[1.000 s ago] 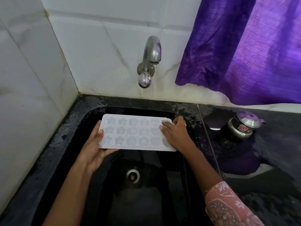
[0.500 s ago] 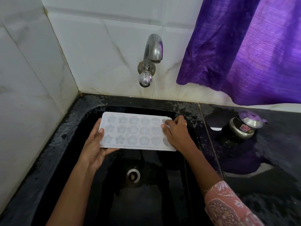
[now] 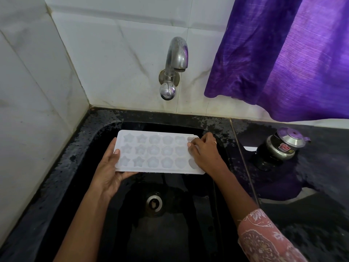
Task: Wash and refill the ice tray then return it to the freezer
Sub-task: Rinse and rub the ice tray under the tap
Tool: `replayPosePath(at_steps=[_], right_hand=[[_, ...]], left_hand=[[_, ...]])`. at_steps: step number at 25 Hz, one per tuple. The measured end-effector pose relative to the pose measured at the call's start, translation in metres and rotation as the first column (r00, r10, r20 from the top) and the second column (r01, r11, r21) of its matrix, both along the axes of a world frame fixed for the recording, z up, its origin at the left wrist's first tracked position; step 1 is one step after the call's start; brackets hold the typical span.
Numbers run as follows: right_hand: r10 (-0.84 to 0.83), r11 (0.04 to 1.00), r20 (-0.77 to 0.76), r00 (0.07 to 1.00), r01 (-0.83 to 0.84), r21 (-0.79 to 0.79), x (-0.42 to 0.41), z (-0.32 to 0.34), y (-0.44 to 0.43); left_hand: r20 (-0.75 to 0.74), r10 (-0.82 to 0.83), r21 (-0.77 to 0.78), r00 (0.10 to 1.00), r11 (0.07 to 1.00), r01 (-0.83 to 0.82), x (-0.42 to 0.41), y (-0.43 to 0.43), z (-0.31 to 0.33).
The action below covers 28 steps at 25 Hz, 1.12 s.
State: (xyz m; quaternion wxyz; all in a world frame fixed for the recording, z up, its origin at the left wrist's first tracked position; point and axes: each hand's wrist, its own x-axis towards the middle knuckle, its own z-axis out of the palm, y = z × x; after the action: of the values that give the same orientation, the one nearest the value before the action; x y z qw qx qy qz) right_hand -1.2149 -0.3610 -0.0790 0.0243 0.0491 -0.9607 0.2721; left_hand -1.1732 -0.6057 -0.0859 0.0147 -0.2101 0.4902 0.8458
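A white ice tray (image 3: 156,151) with star- and flower-shaped cells is held level over the black sink (image 3: 105,129), below the steel tap (image 3: 174,67). My left hand (image 3: 109,169) grips the tray's left end, thumb on top and fingers underneath. My right hand (image 3: 204,156) lies over the tray's right end with its fingers curled on the top surface, covering the last cells. No water runs from the tap. The sink's drain (image 3: 154,203) sits under the tray.
White tiled walls close in at the left and back. A purple curtain (image 3: 283,53) hangs at the upper right. A small steel pot with a lid (image 3: 285,145) stands on the wet black counter (image 3: 321,186) right of the sink.
The tray and both hands have barely moved. The right fingers shifted slightly on the tray's right end.
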Motion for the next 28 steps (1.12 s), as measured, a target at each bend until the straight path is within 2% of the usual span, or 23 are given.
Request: replayPosePath(at_steps=[5,10,15,28], right_hand=[[-0.021,1.000,0.029,0.999,0.021,0.016,0.006,0.002,-0.002],[-0.036,0.978,-0.113,0.993,0.058,0.200,0.014,0.015,-0.007],[0.026,0.929,0.023,0.999,-0.033,0.368,0.011,0.017,-0.017],[0.027,0.931,0.033,0.999,-0.037,0.363,-0.001,0.019,-0.019]], left_hand=[[0.005,0.001,0.008,1.000,1.000,-0.001,0.002,0.001,0.002],[0.013,-0.030,0.007,0.999,1.000,0.030,0.001,0.003,0.002],[0.001,-0.042,0.038,0.999,0.998,0.042,0.000,0.005,-0.002],[-0.010,0.010,0.004,1.000,1.000,-0.010,-0.003,0.002,0.002]])
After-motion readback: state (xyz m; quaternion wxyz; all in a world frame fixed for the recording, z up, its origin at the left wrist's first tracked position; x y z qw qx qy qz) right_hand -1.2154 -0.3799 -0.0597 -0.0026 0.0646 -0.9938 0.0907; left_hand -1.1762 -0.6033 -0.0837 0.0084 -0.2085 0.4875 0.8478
